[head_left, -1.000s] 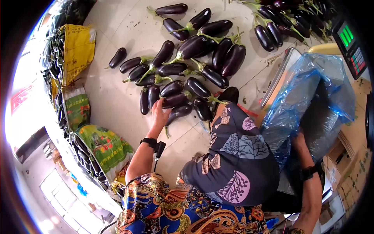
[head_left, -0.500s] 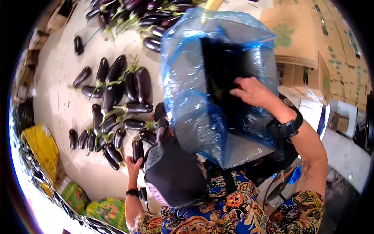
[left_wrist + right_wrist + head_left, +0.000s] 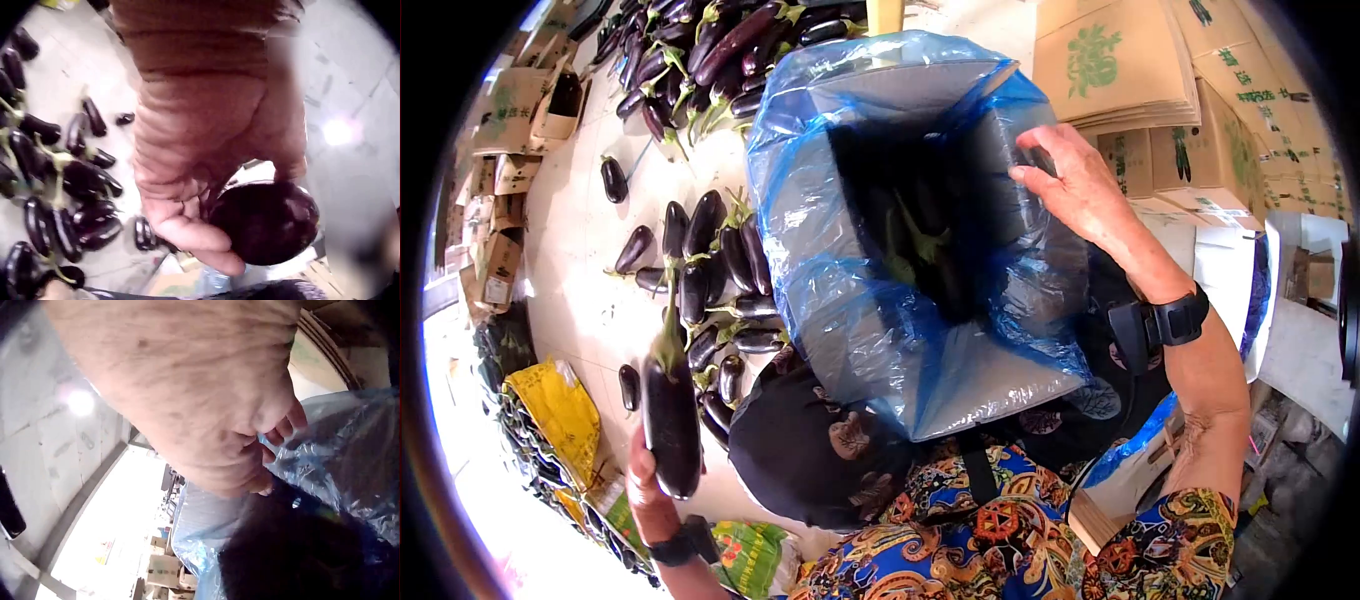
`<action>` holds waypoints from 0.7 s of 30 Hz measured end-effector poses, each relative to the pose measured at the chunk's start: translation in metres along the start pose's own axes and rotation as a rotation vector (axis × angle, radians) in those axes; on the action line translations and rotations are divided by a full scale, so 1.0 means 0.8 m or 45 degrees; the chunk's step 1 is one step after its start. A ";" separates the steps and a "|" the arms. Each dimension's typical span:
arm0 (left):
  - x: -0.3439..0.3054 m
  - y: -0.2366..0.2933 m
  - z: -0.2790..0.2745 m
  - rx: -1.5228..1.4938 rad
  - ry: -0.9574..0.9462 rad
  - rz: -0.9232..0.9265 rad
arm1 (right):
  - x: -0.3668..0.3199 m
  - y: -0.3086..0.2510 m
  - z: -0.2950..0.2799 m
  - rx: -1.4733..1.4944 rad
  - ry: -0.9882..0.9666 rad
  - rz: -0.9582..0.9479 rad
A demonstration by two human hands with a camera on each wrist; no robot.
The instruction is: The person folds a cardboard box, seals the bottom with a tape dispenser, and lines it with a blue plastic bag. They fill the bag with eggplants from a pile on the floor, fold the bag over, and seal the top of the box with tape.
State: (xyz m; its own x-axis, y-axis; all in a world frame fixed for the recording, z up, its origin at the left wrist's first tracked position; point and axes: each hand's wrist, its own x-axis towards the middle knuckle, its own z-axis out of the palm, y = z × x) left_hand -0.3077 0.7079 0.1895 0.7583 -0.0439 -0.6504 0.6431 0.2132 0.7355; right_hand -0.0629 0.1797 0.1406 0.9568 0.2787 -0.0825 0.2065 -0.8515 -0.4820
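In the head view my left hand (image 3: pixel 650 488) grips a large dark eggplant (image 3: pixel 671 425) near its bottom end, its green stem pointing up. The left wrist view shows the fingers of that hand (image 3: pixel 200 162) curled round the eggplant (image 3: pixel 269 223). My right hand (image 3: pixel 1075 185), fingers loosely bent and holding nothing, hovers over the right edge of a box lined with blue plastic (image 3: pixel 810 300). A few green stems and dark eggplants (image 3: pixel 940 270) show dimly inside. The right wrist view has the hand (image 3: pixel 194 394) above the plastic lining (image 3: pixel 325 456).
Loose eggplants (image 3: pixel 695 290) lie on the pale floor left of the box, with a larger heap (image 3: pixel 730 50) behind. Flat cardboard (image 3: pixel 1100 70) and cartons stand at the right. Yellow (image 3: pixel 560 415) and green sacks lie at the lower left.
My left hand has raised an eggplant off the floor and moved left. My right hand has come up from inside the box to its right edge. The head view has shifted.
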 end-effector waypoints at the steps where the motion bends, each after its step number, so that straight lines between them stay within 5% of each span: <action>1: 0.014 0.034 0.028 0.059 -0.050 -0.012 | -0.003 0.010 0.003 -0.087 0.067 -0.066; 4: 0.051 0.117 0.131 0.268 -0.108 -0.076 | -0.006 0.020 0.021 -0.144 0.070 0.178; 8: 0.115 0.147 0.228 0.548 -0.547 0.008 | 0.001 0.027 0.040 -0.226 0.000 0.226; 12: 0.157 0.129 0.300 0.556 -0.606 -0.496 | 0.005 0.026 0.038 -0.082 -0.101 0.267; 15: 0.190 0.094 0.331 0.616 -0.643 -0.534 | 0.003 0.020 0.033 -0.099 -0.168 0.325; 21: 0.198 0.089 0.322 1.509 -0.858 -0.122 | -0.008 0.026 0.028 -0.138 -0.131 0.215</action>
State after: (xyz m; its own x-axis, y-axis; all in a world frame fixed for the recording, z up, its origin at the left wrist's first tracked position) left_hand -0.1148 0.4643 0.1879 0.3910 -0.5464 -0.7406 0.1420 -0.7592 0.6351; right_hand -0.0691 0.1703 0.1116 0.9550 0.1673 -0.2449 0.0714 -0.9312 -0.3575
